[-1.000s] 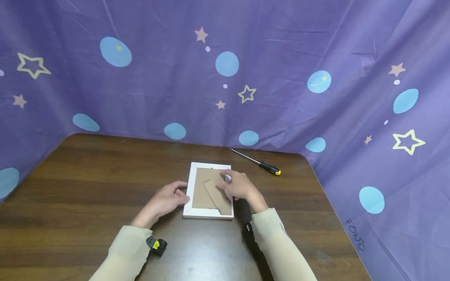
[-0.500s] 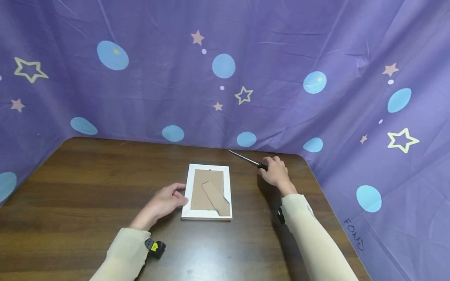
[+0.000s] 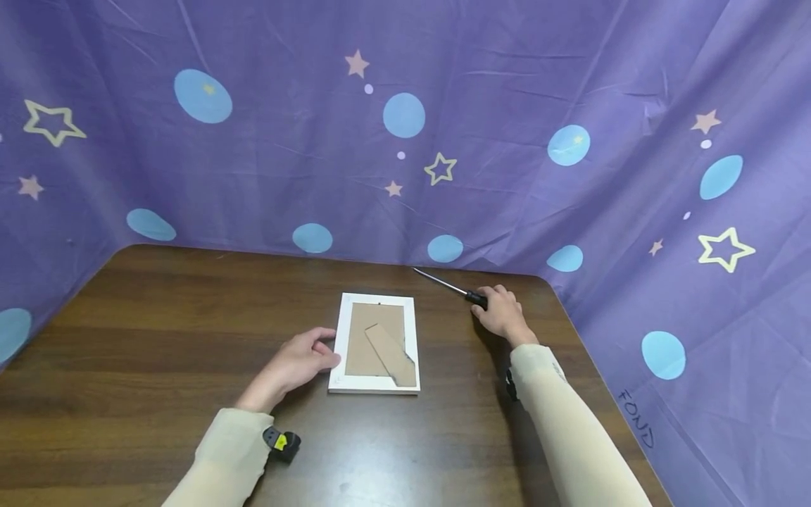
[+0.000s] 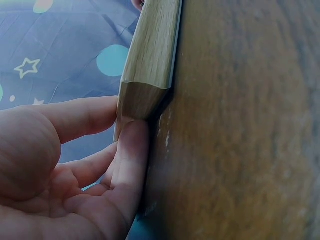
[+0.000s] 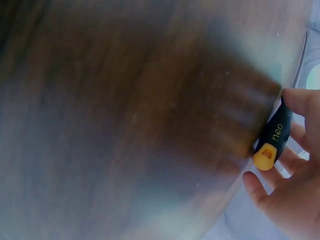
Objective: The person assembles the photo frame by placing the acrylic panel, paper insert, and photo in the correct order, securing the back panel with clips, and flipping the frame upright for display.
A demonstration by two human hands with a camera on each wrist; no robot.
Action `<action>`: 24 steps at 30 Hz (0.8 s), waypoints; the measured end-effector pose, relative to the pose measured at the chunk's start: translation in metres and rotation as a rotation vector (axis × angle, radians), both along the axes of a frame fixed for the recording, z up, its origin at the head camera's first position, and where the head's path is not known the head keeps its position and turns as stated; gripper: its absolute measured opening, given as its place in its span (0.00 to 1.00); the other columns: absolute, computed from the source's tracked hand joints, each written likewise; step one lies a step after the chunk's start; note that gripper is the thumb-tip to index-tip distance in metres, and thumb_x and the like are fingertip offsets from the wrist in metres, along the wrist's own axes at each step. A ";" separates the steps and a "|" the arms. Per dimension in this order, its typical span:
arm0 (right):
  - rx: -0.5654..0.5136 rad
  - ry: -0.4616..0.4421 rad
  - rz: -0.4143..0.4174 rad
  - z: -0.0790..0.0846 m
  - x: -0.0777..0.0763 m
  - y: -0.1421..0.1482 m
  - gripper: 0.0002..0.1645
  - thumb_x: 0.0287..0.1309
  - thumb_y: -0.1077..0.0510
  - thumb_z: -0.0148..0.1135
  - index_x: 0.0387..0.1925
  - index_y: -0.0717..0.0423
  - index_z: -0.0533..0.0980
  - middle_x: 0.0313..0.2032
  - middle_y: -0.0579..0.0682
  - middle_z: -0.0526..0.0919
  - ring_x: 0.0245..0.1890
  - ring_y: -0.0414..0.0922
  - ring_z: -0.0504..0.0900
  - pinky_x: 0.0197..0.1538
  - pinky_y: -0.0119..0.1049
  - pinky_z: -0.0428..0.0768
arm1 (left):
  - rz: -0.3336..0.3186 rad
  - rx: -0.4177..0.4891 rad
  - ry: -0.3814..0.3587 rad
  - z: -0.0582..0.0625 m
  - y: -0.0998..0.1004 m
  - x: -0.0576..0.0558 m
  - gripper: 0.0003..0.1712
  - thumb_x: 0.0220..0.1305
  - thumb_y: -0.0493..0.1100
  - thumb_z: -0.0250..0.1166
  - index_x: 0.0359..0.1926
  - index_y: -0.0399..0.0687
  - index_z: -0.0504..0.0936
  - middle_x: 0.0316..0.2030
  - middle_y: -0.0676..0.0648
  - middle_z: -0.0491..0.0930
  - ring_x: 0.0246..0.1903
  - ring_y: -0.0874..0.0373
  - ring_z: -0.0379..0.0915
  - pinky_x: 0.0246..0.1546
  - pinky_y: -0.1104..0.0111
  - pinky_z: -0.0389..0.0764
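Note:
A white picture frame (image 3: 373, 386) lies face down, its brown backing board and slanted stand flap upward. My left hand (image 3: 303, 359) holds its left edge, thumb at the top edge and fingers against the side. In the left wrist view, that wood-grained side (image 4: 152, 45) meets the fingers (image 4: 134, 137). Farther right, my right hand (image 3: 503, 315) grips the black handle of a screwdriver (image 3: 448, 284), whose long metal shaft points toward the back of the table. The right wrist view shows the thumb and fingers around the handle (image 5: 277, 127), with its yellow end exposed.
The brown wooden table (image 3: 190, 317) reaches back to a purple curtain (image 3: 285, 141) with stars and blue spots. The curtain also hangs along the table's right edge, close to the right hand. Black straps circle both wrists.
My right hand has left the picture frame, moved right and taken hold of the screwdriver handle. The left hand stays at the frame's left edge.

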State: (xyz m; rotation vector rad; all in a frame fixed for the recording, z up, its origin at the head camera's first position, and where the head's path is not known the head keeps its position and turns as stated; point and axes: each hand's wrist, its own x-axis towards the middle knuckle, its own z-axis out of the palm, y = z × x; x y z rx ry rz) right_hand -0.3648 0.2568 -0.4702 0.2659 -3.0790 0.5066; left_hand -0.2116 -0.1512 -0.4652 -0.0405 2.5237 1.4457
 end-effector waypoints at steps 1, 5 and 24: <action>-0.002 0.006 -0.001 -0.001 0.000 -0.001 0.31 0.75 0.49 0.62 0.73 0.57 0.73 0.69 0.67 0.71 0.68 0.69 0.69 0.64 0.68 0.69 | -0.003 -0.001 0.007 0.000 0.000 0.000 0.36 0.68 0.44 0.70 0.74 0.38 0.71 0.45 0.43 0.83 0.44 0.51 0.79 0.50 0.55 0.78; -0.001 0.016 -0.012 -0.003 0.000 -0.003 0.29 0.75 0.49 0.62 0.71 0.56 0.75 0.67 0.66 0.73 0.67 0.68 0.70 0.63 0.66 0.71 | -0.012 -0.006 0.026 0.000 0.000 0.000 0.37 0.67 0.43 0.71 0.73 0.37 0.72 0.44 0.44 0.84 0.43 0.52 0.79 0.48 0.58 0.77; 0.007 0.057 -0.008 -0.002 -0.008 -0.006 0.20 0.72 0.53 0.65 0.59 0.59 0.82 0.57 0.63 0.79 0.60 0.65 0.76 0.63 0.61 0.74 | -0.010 -0.014 0.006 0.000 0.000 -0.001 0.37 0.68 0.45 0.70 0.74 0.38 0.71 0.46 0.43 0.83 0.45 0.51 0.79 0.49 0.55 0.77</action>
